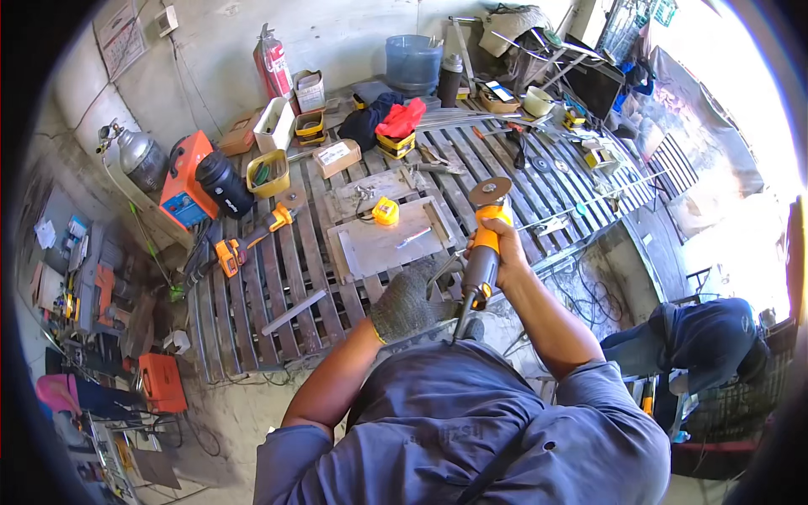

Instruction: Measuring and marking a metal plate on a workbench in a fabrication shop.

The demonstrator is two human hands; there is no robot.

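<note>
My right hand (511, 252), bare, wraps around the yellow and black body of an angle grinder (482, 263). The grinder points away from me, and its brown disc (491, 191) is at the far end. Its dark rear end and cable hang toward my waist. Beside it, my left hand (410, 303) wears a grey knit glove and is closed on a small grey metal piece, partly hidden by the fingers. Beyond both hands, a shallow metal tray (370, 268) lies on the slatted bench. A yellow tape measure (385, 211) and a white marker (413, 238) rest on it.
The slatted metal bench (307, 316) bears another grinder (280, 220), a metal strip (294, 312), boxes and a red cloth (401, 119). An orange machine (195, 181) stands left, a fire extinguisher (273, 63) behind. At right, a person (703, 345) bends down; cables (589, 295) lie on the floor.
</note>
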